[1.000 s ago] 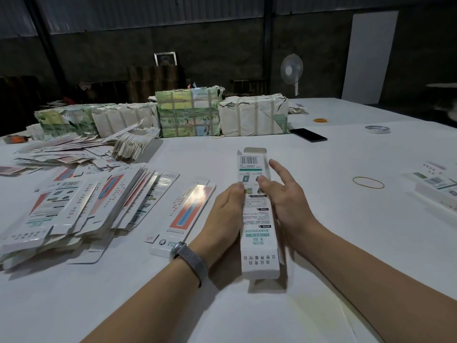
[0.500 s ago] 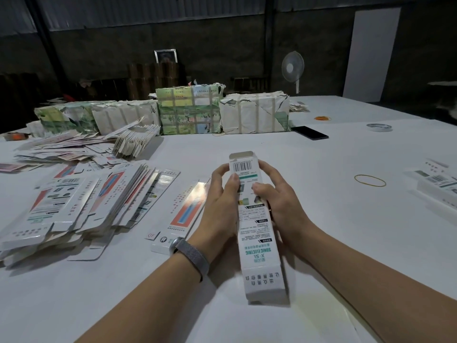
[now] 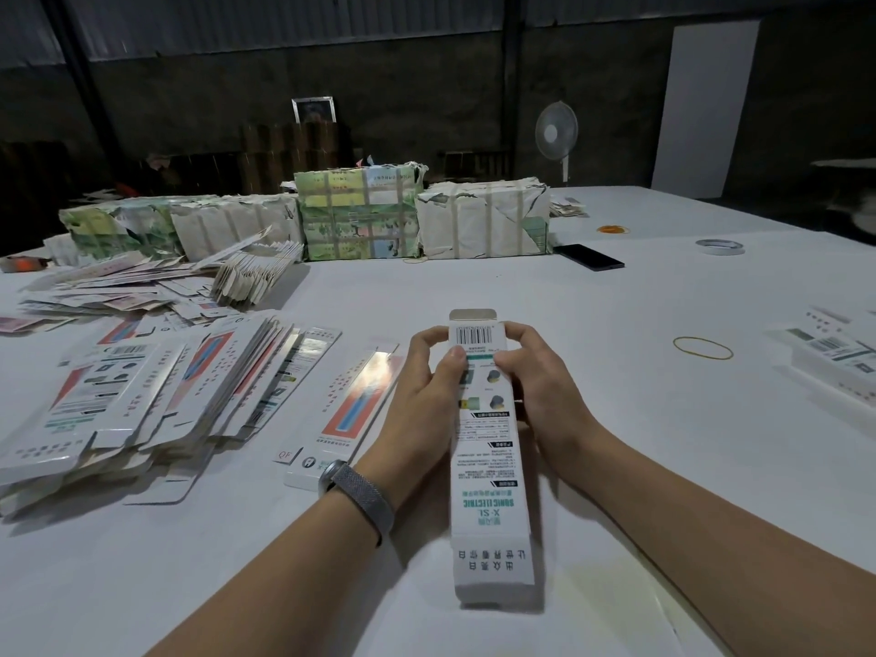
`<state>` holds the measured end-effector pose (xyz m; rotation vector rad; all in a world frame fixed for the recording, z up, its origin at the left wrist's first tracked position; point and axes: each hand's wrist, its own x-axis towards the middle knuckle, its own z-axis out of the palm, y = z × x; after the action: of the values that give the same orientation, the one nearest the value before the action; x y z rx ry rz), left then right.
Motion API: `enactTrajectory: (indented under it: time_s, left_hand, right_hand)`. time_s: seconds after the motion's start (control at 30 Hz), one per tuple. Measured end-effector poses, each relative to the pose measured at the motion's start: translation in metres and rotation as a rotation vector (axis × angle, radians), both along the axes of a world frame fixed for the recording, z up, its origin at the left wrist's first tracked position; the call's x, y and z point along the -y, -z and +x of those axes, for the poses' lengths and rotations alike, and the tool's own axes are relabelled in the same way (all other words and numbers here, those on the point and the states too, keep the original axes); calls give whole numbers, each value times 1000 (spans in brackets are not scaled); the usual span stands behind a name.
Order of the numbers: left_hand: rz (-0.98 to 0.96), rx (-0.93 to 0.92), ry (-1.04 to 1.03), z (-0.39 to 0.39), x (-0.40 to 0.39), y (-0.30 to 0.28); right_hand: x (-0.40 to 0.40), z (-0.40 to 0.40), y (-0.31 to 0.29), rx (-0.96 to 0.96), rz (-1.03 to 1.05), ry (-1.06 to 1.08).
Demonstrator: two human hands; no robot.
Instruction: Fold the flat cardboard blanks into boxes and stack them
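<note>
From the head view, a long white box is held over the white surface. It is clamped near its far end by the left hand and right hand. Flat blanks are piled at the left.

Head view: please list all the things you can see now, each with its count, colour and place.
box: one, white with teal print, table centre, held at its far end
flat blanks: a pile, white and red, left
single blank: one, white and red, beside the left wrist
wrapped bundles: several, green and white, far side
phone: one, black, right of the bundles
rubber band: one, yellow, right
tape roll: one, whitish, far right
finished boxes: a few, white, right edge
fan: one, white, background
table: white
left hand: grips the box
right hand: grips the box
</note>
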<state>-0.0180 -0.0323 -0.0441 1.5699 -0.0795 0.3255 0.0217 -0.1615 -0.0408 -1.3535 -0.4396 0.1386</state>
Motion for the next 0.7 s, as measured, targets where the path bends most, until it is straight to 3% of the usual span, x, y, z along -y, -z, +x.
enactTrajectory:
  time_s: [0.17,0.33,0.7]
  left_hand:
    - [-18,-18,59,-2,4,-1]
    - [4,-41,71,-5,5,-2]
    - [-21,-9,51,0,5,5]
  right_hand:
    - [1,3,0,-24,66,83]
    - [2,6,0,71,85,189]
    - [2,9,1,115,85,195]
